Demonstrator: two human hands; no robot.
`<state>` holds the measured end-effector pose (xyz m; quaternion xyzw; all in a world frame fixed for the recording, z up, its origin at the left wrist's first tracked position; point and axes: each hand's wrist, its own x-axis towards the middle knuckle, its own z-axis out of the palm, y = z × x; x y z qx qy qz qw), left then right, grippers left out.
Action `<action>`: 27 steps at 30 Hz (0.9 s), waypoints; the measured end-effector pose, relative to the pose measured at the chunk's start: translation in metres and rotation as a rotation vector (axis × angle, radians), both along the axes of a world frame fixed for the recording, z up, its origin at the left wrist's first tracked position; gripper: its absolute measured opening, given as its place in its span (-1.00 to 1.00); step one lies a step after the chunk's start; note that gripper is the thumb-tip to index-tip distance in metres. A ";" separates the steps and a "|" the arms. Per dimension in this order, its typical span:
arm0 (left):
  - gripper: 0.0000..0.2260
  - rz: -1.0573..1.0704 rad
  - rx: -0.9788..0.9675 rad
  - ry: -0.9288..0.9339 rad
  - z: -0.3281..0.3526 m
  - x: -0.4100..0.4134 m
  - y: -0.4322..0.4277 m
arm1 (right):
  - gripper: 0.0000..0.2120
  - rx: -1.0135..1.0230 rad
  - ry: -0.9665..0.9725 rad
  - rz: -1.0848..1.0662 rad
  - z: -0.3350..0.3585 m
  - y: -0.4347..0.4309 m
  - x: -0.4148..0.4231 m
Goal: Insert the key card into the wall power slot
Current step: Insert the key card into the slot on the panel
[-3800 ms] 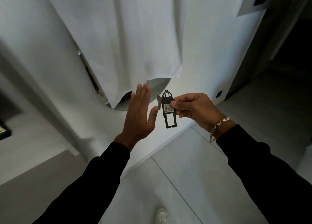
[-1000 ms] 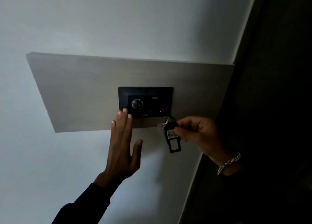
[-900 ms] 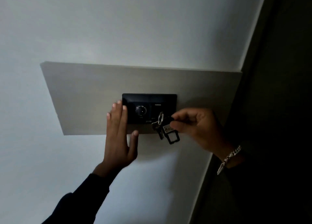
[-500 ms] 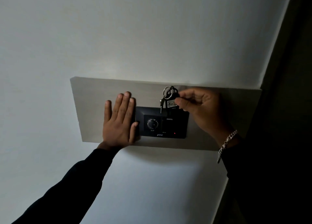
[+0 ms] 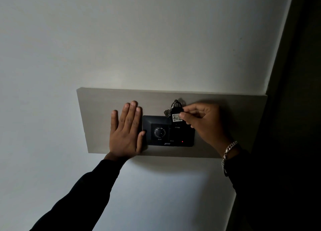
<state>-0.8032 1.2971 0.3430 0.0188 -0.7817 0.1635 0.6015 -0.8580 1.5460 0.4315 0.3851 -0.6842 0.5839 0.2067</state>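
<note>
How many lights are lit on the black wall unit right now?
1. A small red light glows at the lower right of the black unit, below the key tag. The right hand covers the unit's right edge, so another may be hidden.

Hotel room — numbered key tag (image 5: 176, 117), wall power slot (image 5: 168, 131).

Key card (image 5: 176, 116): black tag bearing a white label marked "402", with ring and metal key at its top; upright, lower end at the slot. Power slot (image 5: 168, 131): black wall unit, round dial, red light lit.
</note>
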 end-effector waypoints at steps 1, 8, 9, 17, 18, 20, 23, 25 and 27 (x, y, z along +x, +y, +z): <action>-0.40 0.000 0.001 0.003 0.001 0.000 0.001 | -0.91 0.003 0.003 -0.020 -0.001 0.000 0.000; -0.39 0.001 0.011 -0.008 0.001 0.003 0.002 | -0.71 0.264 0.246 -0.234 0.015 0.002 0.011; -0.39 0.002 0.011 -0.013 0.001 0.003 0.001 | -0.63 0.342 0.354 -0.247 0.022 0.000 0.014; -0.41 -0.019 0.014 -0.031 -0.002 0.003 -0.002 | -0.92 0.358 0.621 -0.186 0.044 -0.017 0.024; -0.41 -0.018 0.018 -0.035 -0.002 0.003 -0.002 | -0.92 0.290 0.598 -0.179 0.042 -0.017 0.023; -0.41 -0.018 0.024 -0.033 -0.002 0.002 -0.002 | -0.89 0.183 0.539 -0.177 0.035 -0.014 0.021; -0.41 -0.012 0.024 -0.036 -0.002 0.001 -0.002 | -0.87 0.096 0.502 -0.199 0.026 -0.011 0.019; -0.41 -0.018 0.023 -0.035 -0.002 0.002 -0.003 | -0.86 0.067 0.507 -0.192 0.024 -0.009 0.018; -0.41 -0.023 0.012 -0.029 -0.002 0.002 -0.003 | -0.87 0.071 0.521 -0.181 0.022 -0.008 0.016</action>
